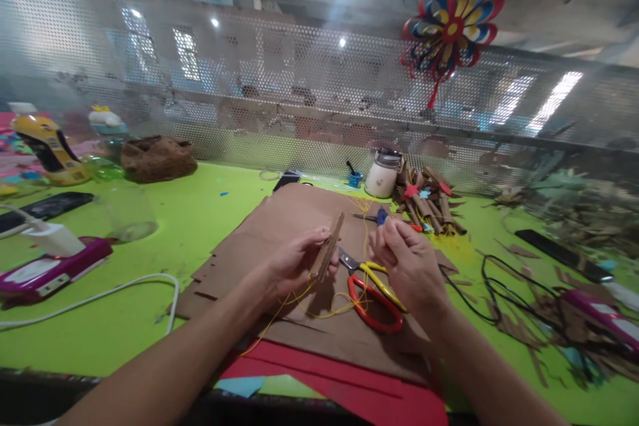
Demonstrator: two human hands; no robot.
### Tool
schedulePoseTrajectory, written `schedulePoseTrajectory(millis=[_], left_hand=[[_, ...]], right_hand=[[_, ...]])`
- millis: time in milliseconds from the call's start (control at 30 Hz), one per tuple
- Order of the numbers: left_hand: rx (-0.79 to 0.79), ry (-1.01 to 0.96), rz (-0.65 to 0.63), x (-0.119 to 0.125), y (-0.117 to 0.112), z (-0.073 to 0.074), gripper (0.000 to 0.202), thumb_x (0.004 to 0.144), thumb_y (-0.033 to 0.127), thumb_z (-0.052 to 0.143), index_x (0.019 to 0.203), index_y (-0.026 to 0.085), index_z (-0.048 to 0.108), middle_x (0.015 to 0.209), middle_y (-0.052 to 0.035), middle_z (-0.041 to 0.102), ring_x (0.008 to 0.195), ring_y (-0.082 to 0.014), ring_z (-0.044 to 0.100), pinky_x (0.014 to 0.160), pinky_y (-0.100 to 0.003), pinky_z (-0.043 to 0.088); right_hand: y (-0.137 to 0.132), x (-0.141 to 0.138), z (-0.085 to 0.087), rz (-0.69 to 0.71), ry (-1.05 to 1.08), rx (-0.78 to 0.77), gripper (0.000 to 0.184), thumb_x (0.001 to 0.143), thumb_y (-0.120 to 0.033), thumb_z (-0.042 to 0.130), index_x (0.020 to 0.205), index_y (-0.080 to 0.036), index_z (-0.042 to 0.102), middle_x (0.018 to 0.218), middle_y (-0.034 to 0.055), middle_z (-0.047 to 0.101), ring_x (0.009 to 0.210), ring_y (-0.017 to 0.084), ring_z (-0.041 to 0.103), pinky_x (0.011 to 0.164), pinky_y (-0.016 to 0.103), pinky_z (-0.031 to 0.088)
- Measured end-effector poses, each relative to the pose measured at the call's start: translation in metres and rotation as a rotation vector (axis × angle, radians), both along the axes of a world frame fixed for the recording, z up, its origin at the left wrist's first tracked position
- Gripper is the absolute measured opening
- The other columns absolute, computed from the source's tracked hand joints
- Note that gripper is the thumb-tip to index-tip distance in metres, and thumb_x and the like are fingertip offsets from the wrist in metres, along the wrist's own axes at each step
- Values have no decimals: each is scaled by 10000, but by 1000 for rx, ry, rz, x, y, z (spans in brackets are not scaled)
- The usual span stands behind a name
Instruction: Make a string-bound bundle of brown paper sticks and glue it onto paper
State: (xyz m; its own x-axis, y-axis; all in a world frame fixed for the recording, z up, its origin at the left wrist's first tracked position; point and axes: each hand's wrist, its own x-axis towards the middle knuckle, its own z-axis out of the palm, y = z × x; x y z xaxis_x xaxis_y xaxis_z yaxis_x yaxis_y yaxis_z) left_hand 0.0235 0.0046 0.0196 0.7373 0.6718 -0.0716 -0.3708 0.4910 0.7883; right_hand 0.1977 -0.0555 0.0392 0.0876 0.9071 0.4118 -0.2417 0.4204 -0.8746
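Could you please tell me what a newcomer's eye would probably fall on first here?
Probably the red, blue and yellow flower ornament, high on the right by the perforated screen. Next might come the scissors with red and yellow handles, lying on the brown sheet between the left hand and the right hand. The bright green table would likely stand out below.

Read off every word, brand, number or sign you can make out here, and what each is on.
Readable text: none.
Yellow-and-black bottle: any print is too blurred to read.
Pale jar: a small mark on its front, too small to make out.
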Motion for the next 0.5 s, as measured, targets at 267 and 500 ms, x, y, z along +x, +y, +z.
schedulePoseTrajectory(millis=[267,500], left_hand=[[36,19,26,0,2,-2,135,835,279,543,851,146,560,666,-46,585,567,-120,559,544,-228,416],[3,30,81,0,3,1,196,849,273,531,976,132,580,652,-45,591,545,-109,558,500,-200,430]], right_hand=[[13,6,-1,-72,88,-29,208,744,-348,690,702,-176,581,544,-54,443,508,77,408,525,239,371],[12,5,-2,-96,71,-77,256,700,-367,728,643,-176,567,503,-53,471,477,83,447,512,248,412]])
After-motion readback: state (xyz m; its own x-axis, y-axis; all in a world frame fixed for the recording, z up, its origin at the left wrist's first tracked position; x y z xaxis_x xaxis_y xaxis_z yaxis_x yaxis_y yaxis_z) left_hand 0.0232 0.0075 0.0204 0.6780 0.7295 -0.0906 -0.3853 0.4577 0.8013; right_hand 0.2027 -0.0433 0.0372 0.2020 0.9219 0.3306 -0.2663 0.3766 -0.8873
